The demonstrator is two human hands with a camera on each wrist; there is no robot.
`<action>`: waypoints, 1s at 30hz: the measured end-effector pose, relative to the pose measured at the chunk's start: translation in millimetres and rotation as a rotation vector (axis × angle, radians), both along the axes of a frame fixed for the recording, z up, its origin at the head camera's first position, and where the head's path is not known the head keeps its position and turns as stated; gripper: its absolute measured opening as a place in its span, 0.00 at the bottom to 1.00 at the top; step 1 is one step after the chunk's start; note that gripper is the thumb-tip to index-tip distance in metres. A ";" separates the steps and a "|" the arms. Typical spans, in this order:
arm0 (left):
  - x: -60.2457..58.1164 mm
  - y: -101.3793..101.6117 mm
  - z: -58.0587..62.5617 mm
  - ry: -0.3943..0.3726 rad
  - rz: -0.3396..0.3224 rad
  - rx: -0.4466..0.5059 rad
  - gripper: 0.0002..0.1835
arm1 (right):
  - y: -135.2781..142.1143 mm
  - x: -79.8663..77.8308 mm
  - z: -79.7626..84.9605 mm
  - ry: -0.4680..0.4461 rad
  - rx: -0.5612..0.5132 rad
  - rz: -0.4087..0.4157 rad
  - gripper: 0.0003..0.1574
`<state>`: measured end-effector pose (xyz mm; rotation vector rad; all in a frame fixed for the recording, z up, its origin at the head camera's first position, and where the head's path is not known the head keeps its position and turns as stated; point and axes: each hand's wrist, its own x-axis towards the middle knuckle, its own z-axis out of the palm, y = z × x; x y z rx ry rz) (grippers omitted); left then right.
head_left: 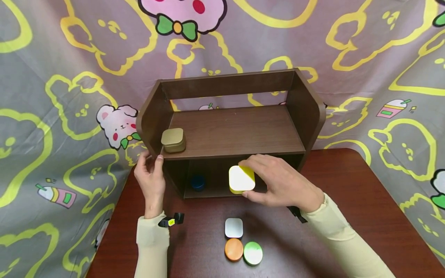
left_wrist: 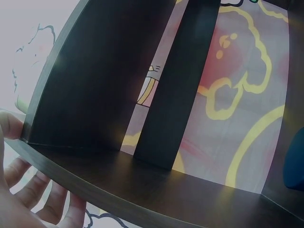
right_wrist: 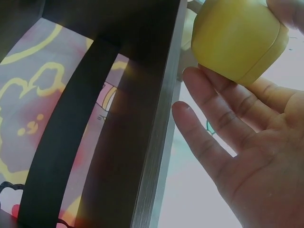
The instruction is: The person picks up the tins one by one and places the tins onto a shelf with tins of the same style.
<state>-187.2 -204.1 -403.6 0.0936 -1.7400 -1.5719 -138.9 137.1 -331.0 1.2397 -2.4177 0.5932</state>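
My right hand (head_left: 283,181) holds a yellow square tin (head_left: 241,180) between thumb and fingertips, in front of the shelf's lower compartment. In the right wrist view the yellow tin (right_wrist: 237,40) is pinched at its edges, with the lower fingers stretched out beside the shelf board. My left hand (head_left: 152,181) grips the left side panel of the dark brown wooden shelf (head_left: 240,129); in the left wrist view the thumb lies on one side of the panel and the fingers (left_wrist: 35,190) on the other. A gold square tin (head_left: 174,140) sits on the upper board at its left front.
Inside the lower compartment, toward the left, is a round blue tin (head_left: 197,183). A white square tin (head_left: 234,227), a round orange tin (head_left: 234,250) and a round green tin (head_left: 253,253) lie close together on the table (head_left: 365,216). A patterned curtain (head_left: 222,50) hangs behind.
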 end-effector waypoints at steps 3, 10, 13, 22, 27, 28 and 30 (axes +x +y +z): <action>-0.6 -0.1 -0.7 0.003 0.005 -0.003 0.13 | 0.5 -0.7 1.9 -0.004 0.001 -0.004 0.36; 0.1 0.7 1.0 -0.004 0.005 -0.009 0.13 | 0.1 -3.0 7.2 0.002 0.001 -0.008 0.35; 0.6 0.9 1.9 -0.008 0.002 -0.010 0.13 | -0.6 -3.9 9.4 0.004 -0.002 -0.005 0.35; 0.9 0.5 0.8 -0.021 0.007 -0.021 0.14 | -1.3 -6.3 14.6 -0.015 0.000 -0.012 0.34; 1.1 -0.1 0.6 -0.020 0.002 -0.023 0.14 | -1.5 -7.8 17.5 -0.010 -0.009 -0.012 0.33; 1.1 0.0 0.6 -0.020 0.002 -0.021 0.14 | -1.7 -8.2 18.1 -0.009 -0.010 -0.011 0.33; 1.0 -0.1 0.0 -0.019 0.003 -0.018 0.14 | -2.1 -9.0 19.1 -0.007 -0.010 -0.007 0.32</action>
